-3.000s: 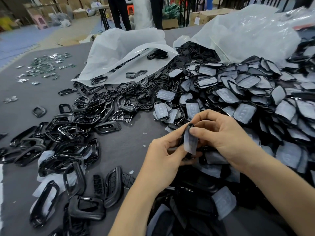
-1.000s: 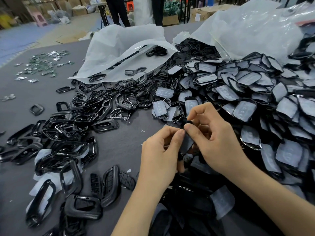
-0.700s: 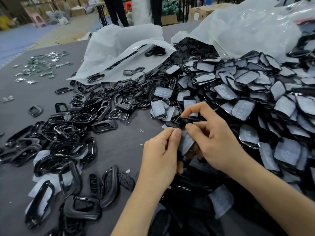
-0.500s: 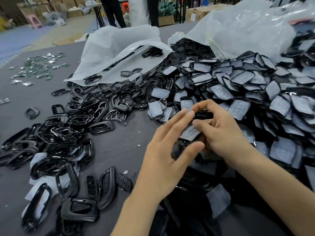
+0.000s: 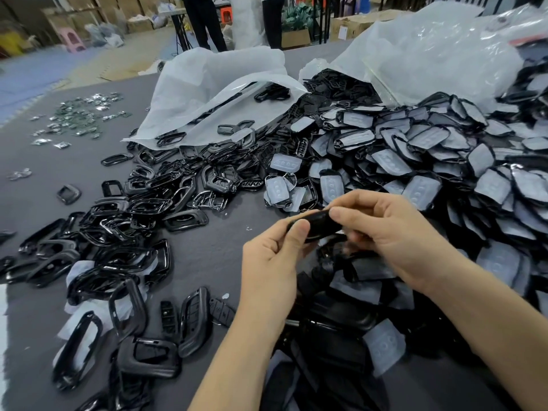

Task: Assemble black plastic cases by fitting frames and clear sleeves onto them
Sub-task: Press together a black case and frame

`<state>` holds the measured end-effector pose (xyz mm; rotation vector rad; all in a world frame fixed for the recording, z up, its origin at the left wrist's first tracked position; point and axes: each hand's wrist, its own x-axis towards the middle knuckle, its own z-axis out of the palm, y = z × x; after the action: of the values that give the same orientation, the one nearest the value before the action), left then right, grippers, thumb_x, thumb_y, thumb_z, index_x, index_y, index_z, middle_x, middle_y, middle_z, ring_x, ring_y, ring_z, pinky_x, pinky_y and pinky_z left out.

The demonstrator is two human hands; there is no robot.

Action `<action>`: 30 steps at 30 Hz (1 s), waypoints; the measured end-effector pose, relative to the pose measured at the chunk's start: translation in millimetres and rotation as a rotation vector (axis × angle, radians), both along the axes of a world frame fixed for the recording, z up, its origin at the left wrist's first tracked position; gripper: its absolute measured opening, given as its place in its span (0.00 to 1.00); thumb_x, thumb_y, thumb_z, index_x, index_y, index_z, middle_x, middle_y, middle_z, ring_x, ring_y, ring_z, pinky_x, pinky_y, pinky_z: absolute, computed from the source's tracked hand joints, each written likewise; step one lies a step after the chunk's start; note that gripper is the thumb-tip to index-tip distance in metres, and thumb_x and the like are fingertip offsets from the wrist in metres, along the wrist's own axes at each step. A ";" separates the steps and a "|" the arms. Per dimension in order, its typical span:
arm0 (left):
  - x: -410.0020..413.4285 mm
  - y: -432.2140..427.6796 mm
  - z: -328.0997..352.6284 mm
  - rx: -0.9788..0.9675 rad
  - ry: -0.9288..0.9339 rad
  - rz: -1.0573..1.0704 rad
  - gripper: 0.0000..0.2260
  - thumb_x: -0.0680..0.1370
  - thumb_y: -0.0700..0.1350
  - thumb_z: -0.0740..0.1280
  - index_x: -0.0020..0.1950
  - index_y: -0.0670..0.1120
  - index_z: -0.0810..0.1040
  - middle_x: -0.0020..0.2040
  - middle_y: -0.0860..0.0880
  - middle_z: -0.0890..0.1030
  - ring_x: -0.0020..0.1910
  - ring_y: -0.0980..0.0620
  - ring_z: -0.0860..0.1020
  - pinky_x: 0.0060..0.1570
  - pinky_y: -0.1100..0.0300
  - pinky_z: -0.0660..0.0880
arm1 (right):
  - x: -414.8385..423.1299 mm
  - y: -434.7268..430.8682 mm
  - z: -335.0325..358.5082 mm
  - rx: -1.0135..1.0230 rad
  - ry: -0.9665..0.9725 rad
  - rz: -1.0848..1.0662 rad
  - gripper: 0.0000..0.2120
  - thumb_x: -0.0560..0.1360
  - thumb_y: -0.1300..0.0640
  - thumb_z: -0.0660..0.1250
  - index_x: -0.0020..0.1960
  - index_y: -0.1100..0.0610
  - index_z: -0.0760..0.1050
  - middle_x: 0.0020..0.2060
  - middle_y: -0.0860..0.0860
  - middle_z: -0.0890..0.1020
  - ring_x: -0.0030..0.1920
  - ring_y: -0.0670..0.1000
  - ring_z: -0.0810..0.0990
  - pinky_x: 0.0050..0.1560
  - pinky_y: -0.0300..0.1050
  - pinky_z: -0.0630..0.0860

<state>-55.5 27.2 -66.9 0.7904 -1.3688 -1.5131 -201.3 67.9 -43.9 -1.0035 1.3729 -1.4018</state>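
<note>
The oval black plastic case (image 5: 318, 225) between your fingers (image 5: 298, 229) shows a smooth, faintly shiny skin. To your left, the heap of open black plastic frames (image 5: 118, 259) gleams high-gloss, catching white highlights. To your right, the frosted clear plastic sleeves (image 5: 421, 191) over piled cases look milky and dull. The grey table (image 5: 213, 256) has a matt, felt-like cloth top. Behind, a crinkled milky-white plastic bag (image 5: 213, 81) and a clearer, glossier plastic bag (image 5: 439, 48) glisten. Small silvery pieces (image 5: 80, 120) glint like metal, and the brown cardboard boxes (image 5: 296, 38) look flat.
</note>
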 end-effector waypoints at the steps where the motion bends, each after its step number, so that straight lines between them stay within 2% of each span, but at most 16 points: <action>1: -1.1 1.6 0.4 0.066 0.049 -0.031 0.09 0.72 0.48 0.66 0.43 0.50 0.86 0.45 0.48 0.86 0.47 0.51 0.84 0.48 0.63 0.79 | -0.6 0.1 0.3 -0.004 -0.003 -0.014 0.02 0.70 0.58 0.71 0.40 0.56 0.81 0.23 0.46 0.71 0.23 0.43 0.66 0.28 0.37 0.73; 3: -1.6 2.5 1.7 0.189 0.139 -0.083 0.10 0.72 0.48 0.66 0.44 0.48 0.86 0.47 0.45 0.86 0.47 0.49 0.84 0.48 0.62 0.79 | -2.0 0.4 1.8 0.007 -0.065 -0.010 0.07 0.63 0.52 0.73 0.37 0.55 0.82 0.25 0.47 0.69 0.24 0.43 0.63 0.26 0.35 0.69; 5: -0.1 1.1 4.0 0.271 0.192 -0.125 0.11 0.72 0.47 0.65 0.44 0.46 0.86 0.48 0.43 0.85 0.47 0.49 0.84 0.48 0.60 0.80 | -1.4 0.3 4.1 0.023 -0.109 0.003 0.10 0.58 0.49 0.73 0.34 0.55 0.82 0.29 0.50 0.69 0.25 0.42 0.64 0.28 0.34 0.70; 11: 0.7 1.2 8.1 0.350 0.222 -0.177 0.12 0.72 0.45 0.64 0.48 0.41 0.82 0.49 0.42 0.85 0.47 0.48 0.84 0.47 0.60 0.80 | -3.6 -0.1 4.2 0.068 -0.130 0.001 0.10 0.57 0.50 0.73 0.30 0.56 0.77 0.30 0.51 0.74 0.29 0.44 0.69 0.32 0.35 0.72; 13: 1.8 0.6 9.1 0.346 0.229 -0.191 0.13 0.73 0.45 0.64 0.50 0.40 0.82 0.50 0.41 0.85 0.49 0.47 0.84 0.48 0.59 0.80 | -3.5 0.4 5.5 0.081 -0.197 0.034 0.09 0.60 0.52 0.72 0.31 0.58 0.76 0.34 0.53 0.76 0.32 0.45 0.70 0.31 0.34 0.72; 16: 4.0 -0.8 9.5 0.354 0.240 -0.212 0.12 0.73 0.45 0.64 0.49 0.41 0.83 0.50 0.41 0.85 0.47 0.48 0.84 0.46 0.60 0.80 | -2.8 1.5 6.9 0.126 -0.285 0.098 0.12 0.63 0.54 0.70 0.40 0.63 0.78 0.38 0.56 0.76 0.36 0.48 0.70 0.31 0.34 0.72; 18: 4.8 -1.4 9.2 0.366 0.245 -0.218 0.12 0.73 0.45 0.64 0.47 0.41 0.85 0.49 0.41 0.85 0.45 0.49 0.84 0.45 0.60 0.80 | -2.3 1.9 7.4 0.156 -0.322 0.117 0.15 0.65 0.54 0.69 0.44 0.65 0.79 0.33 0.53 0.76 0.32 0.45 0.70 0.29 0.33 0.71; 21: 3.9 -1.8 7.5 0.363 0.223 -0.193 0.12 0.72 0.45 0.64 0.47 0.41 0.84 0.48 0.40 0.85 0.44 0.48 0.85 0.45 0.60 0.81 | -2.9 1.3 6.4 0.192 -0.351 0.113 0.16 0.64 0.54 0.69 0.45 0.66 0.79 0.28 0.48 0.76 0.27 0.42 0.68 0.28 0.32 0.69; 25: 3.3 -1.3 5.4 0.338 0.188 -0.160 0.13 0.73 0.45 0.64 0.50 0.39 0.81 0.48 0.41 0.85 0.44 0.48 0.85 0.44 0.60 0.81 | -2.1 -0.6 4.6 0.199 -0.313 0.065 0.28 0.60 0.52 0.72 0.53 0.69 0.76 0.35 0.54 0.75 0.28 0.42 0.69 0.29 0.33 0.71; 27: 3.7 -1.3 5.0 0.344 0.182 -0.165 0.13 0.73 0.45 0.63 0.51 0.39 0.81 0.48 0.41 0.85 0.45 0.47 0.85 0.44 0.59 0.81 | -1.6 -0.7 4.4 0.189 -0.231 0.037 0.31 0.56 0.48 0.74 0.51 0.69 0.76 0.39 0.58 0.72 0.29 0.44 0.69 0.29 0.34 0.72; 30: 4.5 -1.8 4.4 0.350 0.167 -0.167 0.12 0.74 0.44 0.62 0.51 0.39 0.81 0.48 0.41 0.85 0.45 0.47 0.85 0.43 0.59 0.81 | -1.1 -0.2 3.5 0.204 -0.094 0.019 0.36 0.54 0.42 0.74 0.47 0.72 0.77 0.39 0.60 0.73 0.29 0.47 0.70 0.31 0.37 0.71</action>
<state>-51.0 25.3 -62.5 0.7542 -1.0819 -1.9384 -202.5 67.7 -40.3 -0.8060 1.4016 -1.2504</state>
